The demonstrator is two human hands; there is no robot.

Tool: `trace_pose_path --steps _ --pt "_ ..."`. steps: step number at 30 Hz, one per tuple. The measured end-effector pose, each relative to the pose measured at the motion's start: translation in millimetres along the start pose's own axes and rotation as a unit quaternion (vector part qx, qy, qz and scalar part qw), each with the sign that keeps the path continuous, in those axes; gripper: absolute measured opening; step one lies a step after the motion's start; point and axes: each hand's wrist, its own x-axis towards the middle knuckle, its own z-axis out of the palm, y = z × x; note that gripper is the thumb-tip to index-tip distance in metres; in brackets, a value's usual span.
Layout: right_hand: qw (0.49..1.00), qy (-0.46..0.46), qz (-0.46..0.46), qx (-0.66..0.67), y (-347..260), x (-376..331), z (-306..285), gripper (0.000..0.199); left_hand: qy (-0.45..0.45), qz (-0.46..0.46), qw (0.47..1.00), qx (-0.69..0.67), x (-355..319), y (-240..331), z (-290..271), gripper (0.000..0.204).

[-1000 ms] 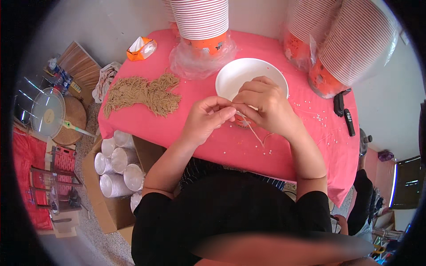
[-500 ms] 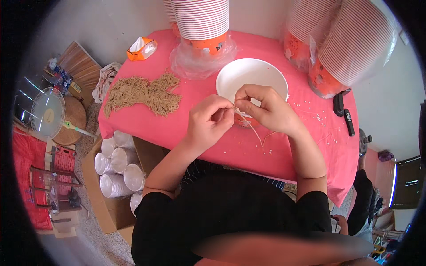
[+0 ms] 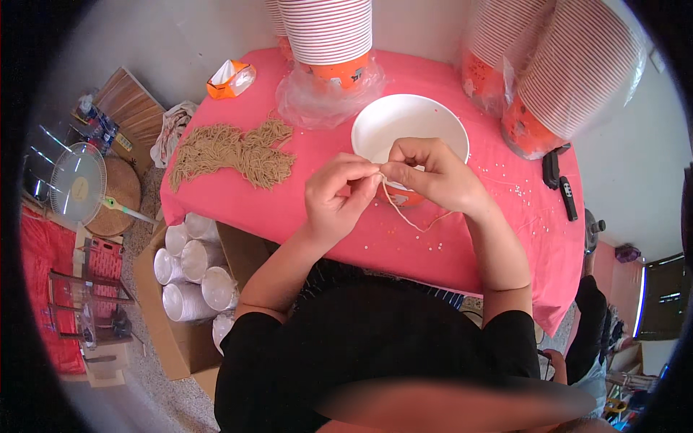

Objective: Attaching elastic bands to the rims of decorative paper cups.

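Both hands' fingertips, left hand (image 3: 336, 198) and right hand (image 3: 433, 173), pinched on tan string (image 3: 404, 216), drooping below.

Illumination is bright, even and diffuse, likely daylight; shadows under the hands are soft and faint. The pink surface (image 3: 447, 245) is strongly saturated, and the white bowl (image 3: 409, 126) approaches overexposure. Fisheye distortion bends straight edges toward the rim. A black vignette encloses the circular frame. A blurred band crosses the lower centre.
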Motion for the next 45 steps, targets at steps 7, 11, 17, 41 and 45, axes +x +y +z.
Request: trace_pose_path --steps 7,11,17,41,45 --pt "0.96 0.131 -0.127 -0.212 -8.5 1.0 7.2 0.015 0.002 -0.234 0.94 -0.25 -3.3 -5.8 -1.0 0.007" --pt "0.945 0.109 -0.198 -0.237 -10.1 0.6 16.5 0.023 0.005 -0.283 0.922 -0.264 -1.9 -9.1 -4.7 0.005" --pt "0.91 0.121 -0.271 -0.289 3.1 6.6 13.4 0.021 -0.015 -0.314 0.888 -0.335 0.8 -9.4 -9.1 0.006" --pt "0.864 0.203 -0.284 -0.364 5.7 6.5 21.0 0.02 0.044 -0.273 0.913 -0.301 -12.0 -12.4 3.8 0.013" --pt "0.881 0.193 -0.253 -0.351 2.3 3.2 20.9 0.021 0.032 -0.248 0.929 -0.273 -9.9 -8.8 4.3 0.012"
